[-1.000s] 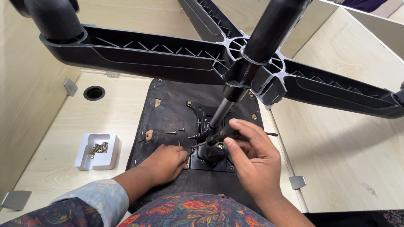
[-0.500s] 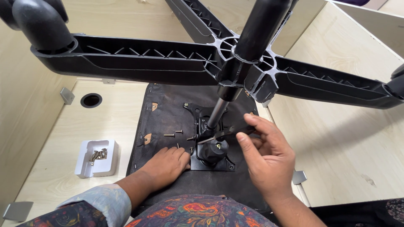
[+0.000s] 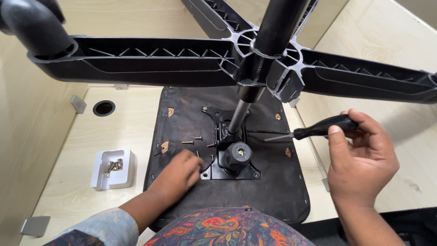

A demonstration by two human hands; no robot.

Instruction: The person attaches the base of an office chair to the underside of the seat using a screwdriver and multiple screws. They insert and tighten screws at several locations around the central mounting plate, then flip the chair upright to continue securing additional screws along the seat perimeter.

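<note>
Now right hand (image 3: 362, 159) fingers (image 3: 336, 141) wrap the screwdriver (image 3: 318, 129) handle.

Left hand (image 3: 180, 173) flat, right hand (image 3: 362, 157) clenched

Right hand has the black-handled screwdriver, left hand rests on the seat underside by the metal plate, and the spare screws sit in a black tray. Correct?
Not quite: the head view shows the tray of screws is white, not black. The right hand holds the screwdriver; the left hand rests beside the plate.
</note>
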